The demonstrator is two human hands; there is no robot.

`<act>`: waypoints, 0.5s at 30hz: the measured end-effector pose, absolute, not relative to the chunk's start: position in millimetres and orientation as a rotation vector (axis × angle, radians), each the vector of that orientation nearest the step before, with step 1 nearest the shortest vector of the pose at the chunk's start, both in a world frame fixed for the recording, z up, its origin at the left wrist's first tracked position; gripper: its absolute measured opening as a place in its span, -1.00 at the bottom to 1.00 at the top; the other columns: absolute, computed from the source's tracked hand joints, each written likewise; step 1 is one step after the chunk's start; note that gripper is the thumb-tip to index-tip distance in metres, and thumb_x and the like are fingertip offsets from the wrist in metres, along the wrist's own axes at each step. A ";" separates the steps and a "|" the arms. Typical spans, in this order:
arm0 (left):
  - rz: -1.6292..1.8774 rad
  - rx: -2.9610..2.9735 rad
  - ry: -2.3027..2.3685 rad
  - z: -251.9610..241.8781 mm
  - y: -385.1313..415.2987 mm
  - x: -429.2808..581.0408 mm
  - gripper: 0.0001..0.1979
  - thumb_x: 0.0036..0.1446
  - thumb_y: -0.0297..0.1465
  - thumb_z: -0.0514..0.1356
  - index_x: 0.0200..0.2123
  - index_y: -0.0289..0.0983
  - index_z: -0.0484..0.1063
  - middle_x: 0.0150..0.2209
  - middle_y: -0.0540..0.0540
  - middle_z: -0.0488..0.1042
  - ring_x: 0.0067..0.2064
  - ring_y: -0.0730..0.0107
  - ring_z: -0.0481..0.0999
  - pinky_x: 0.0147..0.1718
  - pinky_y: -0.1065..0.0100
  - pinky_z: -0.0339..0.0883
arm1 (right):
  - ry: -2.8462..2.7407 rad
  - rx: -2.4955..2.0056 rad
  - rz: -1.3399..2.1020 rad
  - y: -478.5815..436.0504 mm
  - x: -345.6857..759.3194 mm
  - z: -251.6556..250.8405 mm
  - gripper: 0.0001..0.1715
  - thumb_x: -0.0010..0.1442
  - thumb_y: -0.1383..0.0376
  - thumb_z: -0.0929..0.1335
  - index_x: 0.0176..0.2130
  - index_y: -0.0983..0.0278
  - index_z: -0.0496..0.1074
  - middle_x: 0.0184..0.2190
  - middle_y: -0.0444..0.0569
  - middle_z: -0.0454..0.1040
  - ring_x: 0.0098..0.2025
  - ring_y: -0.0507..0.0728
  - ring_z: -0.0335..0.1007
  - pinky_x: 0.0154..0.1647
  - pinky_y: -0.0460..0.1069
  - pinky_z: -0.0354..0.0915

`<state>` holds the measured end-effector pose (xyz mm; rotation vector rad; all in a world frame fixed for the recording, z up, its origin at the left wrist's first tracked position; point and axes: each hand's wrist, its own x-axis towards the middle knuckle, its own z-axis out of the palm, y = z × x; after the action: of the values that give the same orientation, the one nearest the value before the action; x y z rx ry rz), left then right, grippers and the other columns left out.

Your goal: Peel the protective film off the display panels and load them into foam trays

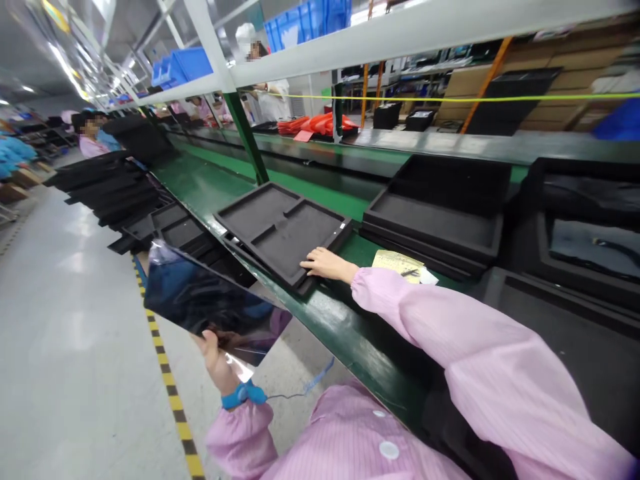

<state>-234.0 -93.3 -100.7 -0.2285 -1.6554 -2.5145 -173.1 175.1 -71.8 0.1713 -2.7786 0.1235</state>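
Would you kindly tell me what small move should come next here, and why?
I would probably have the left hand bring the panel over the tray that the right hand touches: the panel is held beyond the edge of the bench, while that tray lies close by, its floor exposed.

- Air above the black tray [310, 227] open; worker's right hand [325, 263] lies over its edge.
- Green post [245, 137] rises just behind tray; white shelf beam [400, 40] crosses above bench.
- Stacked trays [435, 217] obstruct the right side.
- Open floor [85, 320] left of the left hand [217, 363]; glossy panel [200, 293] obstructs ahead.
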 end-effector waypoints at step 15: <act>-2.995 -1.064 -2.043 -87.6 17.3 -137.0 -0.37 0.11 -0.29 0.25 0.24 -0.06 0.18 0.24 -0.03 0.30 0.26 0.31 0.25 0.20 0.38 0.13 | -2.309 -0.420 0.222 180.3 16.2 44.6 -0.90 0.20 0.34 0.31 -0.33 0.31 0.42 -0.16 0.04 0.26 -0.11 0.13 0.20 -0.05 0.03 0.23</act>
<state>-137.0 17.3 -87.6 -1.0645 -2.0435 -2.9953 16.2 180.3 44.6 -0.4199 -2.3091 0.2218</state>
